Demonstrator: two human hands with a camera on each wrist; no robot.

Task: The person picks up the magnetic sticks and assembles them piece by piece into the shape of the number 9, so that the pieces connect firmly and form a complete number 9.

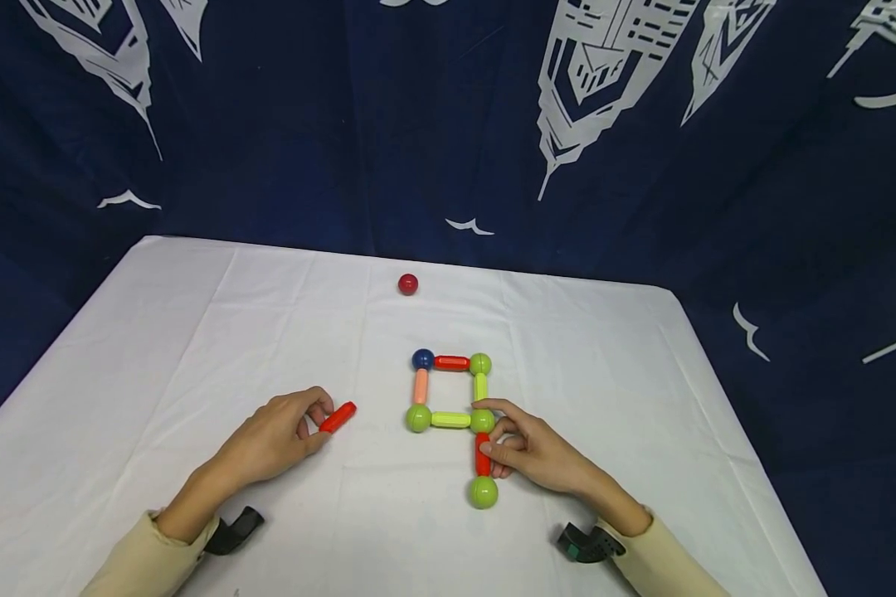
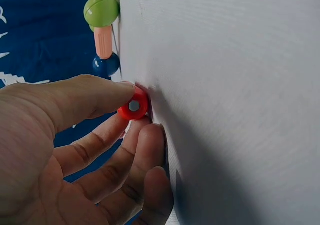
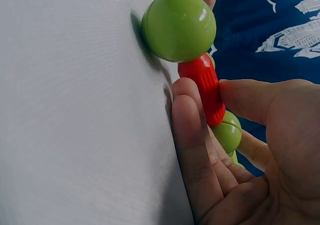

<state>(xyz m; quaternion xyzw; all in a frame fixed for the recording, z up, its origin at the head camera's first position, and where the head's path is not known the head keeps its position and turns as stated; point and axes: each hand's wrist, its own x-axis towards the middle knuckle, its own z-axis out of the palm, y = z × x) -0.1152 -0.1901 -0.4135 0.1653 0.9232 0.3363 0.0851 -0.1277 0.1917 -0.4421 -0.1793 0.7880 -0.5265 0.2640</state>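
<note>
Between thumb and fingers, my left hand (image 1: 272,435) pinches a loose red rod (image 1: 338,417); a round metal tip shows at its end in the left wrist view. My right hand (image 1: 541,452) grips another red rod (image 3: 204,87), which joins a green ball (image 1: 483,492) at the near end to the square's corner ball (image 1: 482,421). One right finger touches that corner ball. The square has a blue ball (image 1: 422,359), more green balls (image 1: 418,418), a red rod (image 1: 451,363), a pink rod (image 1: 421,386) and yellow-green rods (image 1: 450,420).
A lone dark red ball (image 1: 407,284) lies near the far edge of the white-covered table (image 1: 194,332). Behind the table hangs a dark blue cloth (image 1: 269,124) with white building prints. Each wrist wears a black device (image 1: 235,531).
</note>
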